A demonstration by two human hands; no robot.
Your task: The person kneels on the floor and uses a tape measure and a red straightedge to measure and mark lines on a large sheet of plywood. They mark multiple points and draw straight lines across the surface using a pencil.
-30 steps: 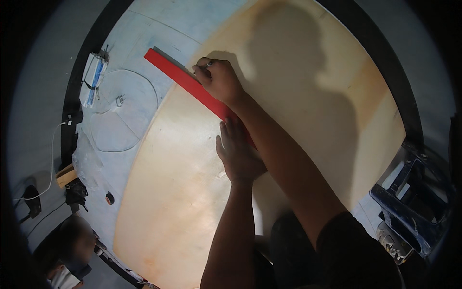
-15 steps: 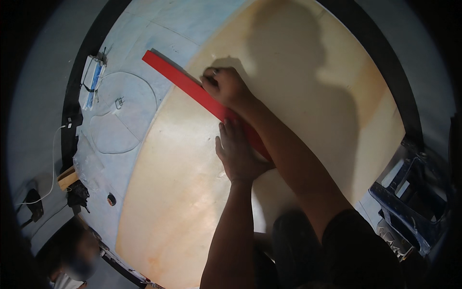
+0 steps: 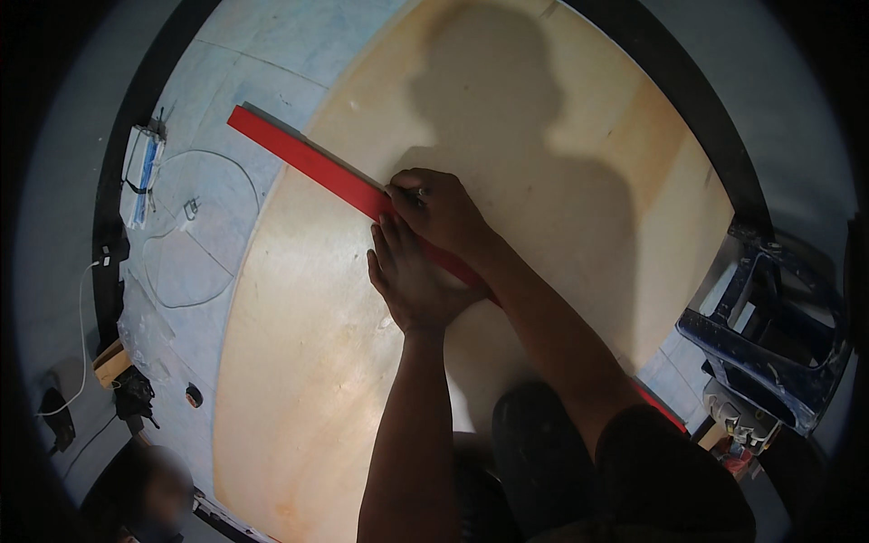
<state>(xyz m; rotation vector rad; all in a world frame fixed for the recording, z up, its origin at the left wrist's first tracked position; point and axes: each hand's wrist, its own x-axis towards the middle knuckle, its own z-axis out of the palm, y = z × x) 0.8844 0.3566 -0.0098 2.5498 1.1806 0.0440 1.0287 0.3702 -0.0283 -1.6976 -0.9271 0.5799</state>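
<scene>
A long, flat, bright red straightedge (image 3: 312, 165) lies diagonally across a large pale plywood sheet (image 3: 543, 181), its far-left end reaching past the sheet's curved left edge onto the grey-blue floor (image 3: 272, 54) and its near-right part running under the person's arms. The left hand (image 3: 412, 281) rests flat on it, palm down, fingers pressed together and pointing away toward the far side, holding the strip against the wood. Just beyond, touching the left fingertips, the right hand (image 3: 439, 210) is curled over the straightedge's edge, fingers bunched as if pinching something small; what it grips is too hidden to tell. The person's shadow (image 3: 525, 136) falls across the sheet on the far side of the hands. On the floor to the left of the sheet, thin lines form a drawn circle (image 3: 195, 226) with a small metal clip-like piece near its far rim. Farther left lies a flat rectangular clear package with blue and white contents (image 3: 143, 167). Nearer, at the left, sit a small wooden block (image 3: 112, 362) and a dark bundled object (image 3: 136, 394), with a white cable (image 3: 83, 335) curving past. At the near right stands a dark blue, box-like frame (image 3: 769, 335).
</scene>
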